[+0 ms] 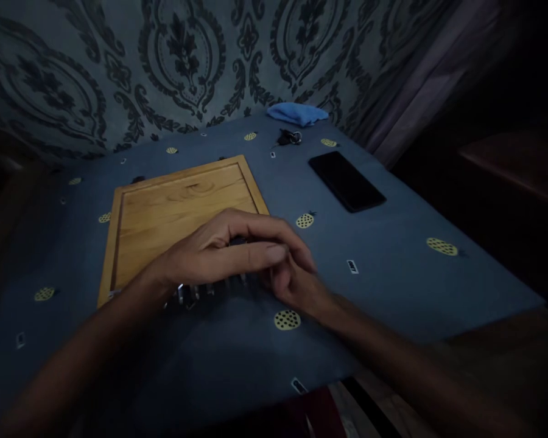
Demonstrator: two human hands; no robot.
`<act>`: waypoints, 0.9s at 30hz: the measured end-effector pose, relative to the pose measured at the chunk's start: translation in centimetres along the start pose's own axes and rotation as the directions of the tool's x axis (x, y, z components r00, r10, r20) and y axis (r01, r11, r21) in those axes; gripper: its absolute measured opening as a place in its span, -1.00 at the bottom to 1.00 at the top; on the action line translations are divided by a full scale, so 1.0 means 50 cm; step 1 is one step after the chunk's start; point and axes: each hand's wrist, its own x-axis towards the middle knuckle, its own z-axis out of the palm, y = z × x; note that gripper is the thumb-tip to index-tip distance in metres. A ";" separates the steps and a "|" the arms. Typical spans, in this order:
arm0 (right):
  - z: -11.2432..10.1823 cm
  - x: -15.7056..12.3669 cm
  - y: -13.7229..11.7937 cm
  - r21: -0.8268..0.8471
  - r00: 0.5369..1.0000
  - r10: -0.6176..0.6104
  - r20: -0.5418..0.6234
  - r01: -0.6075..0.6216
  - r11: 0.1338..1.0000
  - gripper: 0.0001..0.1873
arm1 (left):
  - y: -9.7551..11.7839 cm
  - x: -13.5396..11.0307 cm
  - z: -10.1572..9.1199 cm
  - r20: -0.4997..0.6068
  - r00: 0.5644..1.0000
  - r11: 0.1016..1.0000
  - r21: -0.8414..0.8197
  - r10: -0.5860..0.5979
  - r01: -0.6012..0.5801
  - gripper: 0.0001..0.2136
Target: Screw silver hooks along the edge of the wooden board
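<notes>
My left hand [223, 252] lies over the near right corner of a shallow wooden tray [164, 213], its fingers curled round a dark object that I cannot make out. Below the hand a row of small metal pieces [201, 293] sticks out, blurred. My right hand [296, 283] sits just beside and partly under the left fingertips, its fingers bent inward and mostly hidden. Both hands meet at the tray's front edge.
A blue patterned cloth [393, 267] covers the table. A black phone [347, 180] lies at the right rear, a bunch of keys [288, 137] and a folded blue rag [296, 113] further back. A patterned wall stands behind; the table edge drops off at right.
</notes>
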 end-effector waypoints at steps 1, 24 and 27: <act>0.002 -0.001 0.002 0.004 1.000 -0.006 -0.001 0.006 1.000 -0.82 | 0.001 0.004 -0.002 0.047 0.999 1.000 -0.014 -0.015 0.016 -0.79; -0.002 0.001 -0.003 0.023 1.000 -0.017 -0.016 0.017 1.000 -0.64 | -0.055 0.006 0.053 -0.453 0.860 0.970 0.161 0.234 -0.180 -0.73; -0.002 0.000 -0.006 0.035 1.000 0.016 0.010 -0.016 0.999 -0.60 | -0.039 0.004 0.039 -0.456 0.863 0.976 0.104 0.217 -0.191 -0.74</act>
